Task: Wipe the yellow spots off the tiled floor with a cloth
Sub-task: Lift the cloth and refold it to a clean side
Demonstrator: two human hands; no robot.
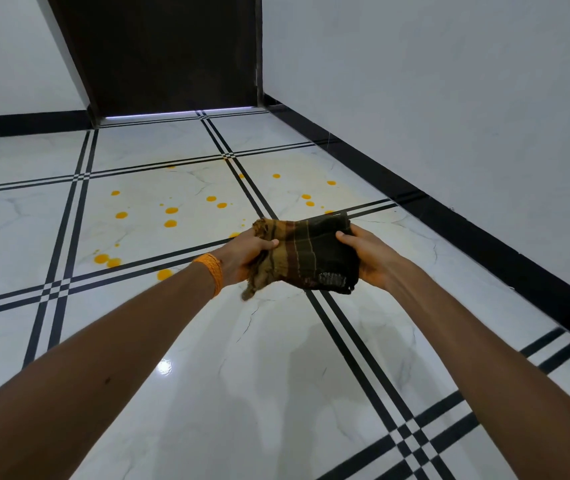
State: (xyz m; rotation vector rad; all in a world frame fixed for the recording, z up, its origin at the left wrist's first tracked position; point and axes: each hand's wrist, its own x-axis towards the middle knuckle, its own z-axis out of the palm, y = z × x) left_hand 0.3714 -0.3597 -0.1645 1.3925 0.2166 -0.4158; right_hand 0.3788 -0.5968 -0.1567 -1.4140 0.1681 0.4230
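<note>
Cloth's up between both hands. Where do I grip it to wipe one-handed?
Probably the dark folded end of the cloth, where the right hand pinches it, coming from above with the palm flat on top. That part lies as a thick flat pad; the frayed olive end in the left hand hangs loose and would trail.

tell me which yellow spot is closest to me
The lone spot just left of the orange wristband. Every other spot lies farther off, toward the door.
</note>
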